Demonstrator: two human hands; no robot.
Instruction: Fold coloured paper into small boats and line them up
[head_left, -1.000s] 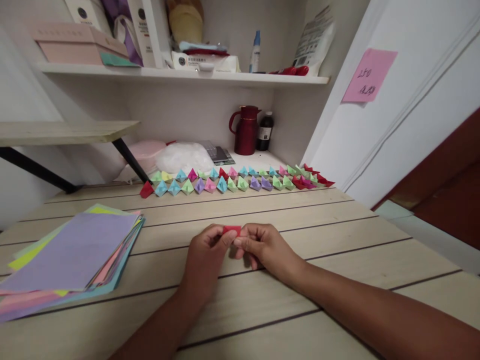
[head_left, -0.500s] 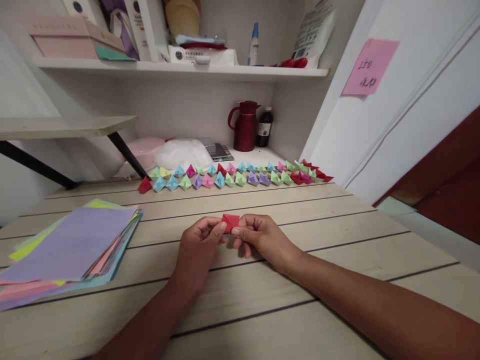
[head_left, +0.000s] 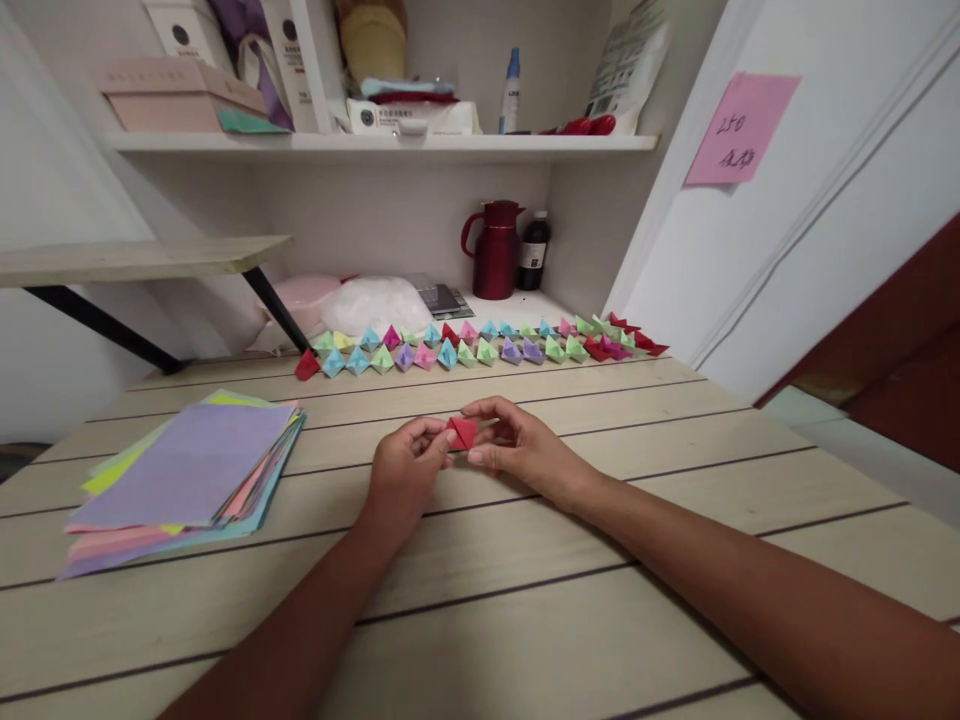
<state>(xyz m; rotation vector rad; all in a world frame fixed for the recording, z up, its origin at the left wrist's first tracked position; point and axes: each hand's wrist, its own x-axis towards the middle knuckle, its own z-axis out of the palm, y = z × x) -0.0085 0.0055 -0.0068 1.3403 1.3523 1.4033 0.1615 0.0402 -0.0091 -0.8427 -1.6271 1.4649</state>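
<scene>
A small folded red paper piece [head_left: 463, 431] is pinched between my two hands above the wooden table [head_left: 525, 620]. My left hand [head_left: 405, 472] grips its left side with thumb and fingers closed. My right hand [head_left: 517, 450] holds its right side, the fingers curled around it. Beyond them, two rows of small folded paper shapes [head_left: 480, 345] in many colours run along the table's back edge.
A stack of coloured paper sheets [head_left: 187, 470] lies at the left. Behind the rows stand a dark red jug [head_left: 495, 250], a dark bottle [head_left: 533, 256] and a white plastic bag [head_left: 375, 305]. A shelf [head_left: 375, 143] above carries boxes and bottles. A pink note [head_left: 741, 128] sticks on the right wall.
Both hands have moved a little away from me with the red paper, which has turned from a flat strip into a pointed folded shape. The view has shifted slightly.
</scene>
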